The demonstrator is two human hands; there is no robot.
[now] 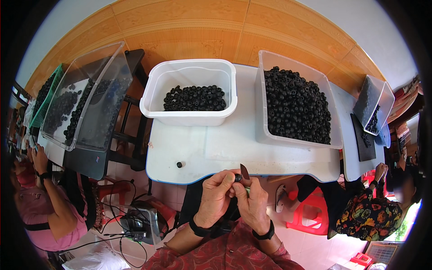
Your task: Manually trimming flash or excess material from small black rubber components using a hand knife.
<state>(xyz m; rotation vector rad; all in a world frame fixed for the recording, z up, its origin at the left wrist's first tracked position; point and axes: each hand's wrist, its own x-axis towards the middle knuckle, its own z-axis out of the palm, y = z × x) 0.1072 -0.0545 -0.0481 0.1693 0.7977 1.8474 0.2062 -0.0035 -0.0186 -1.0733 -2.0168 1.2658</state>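
Close to my body, just off the table's front edge, my left hand pinches a small round black bead-like piece between thumb and fingertips. Touching it from the other side, my right hand is closed around a small knife; its dark blade points up beside the piece, and a bit of light green handle shows. One more black piece lies alone on the white table. A white tub behind holds a shallow heap of such pieces. To the right, a clear bin is heaped with many more.
A person in pink sits at the left by a tilted clear bin of black pieces. Another in a floral top sits at the right, near a red stool. Cables trail on the floor at left.
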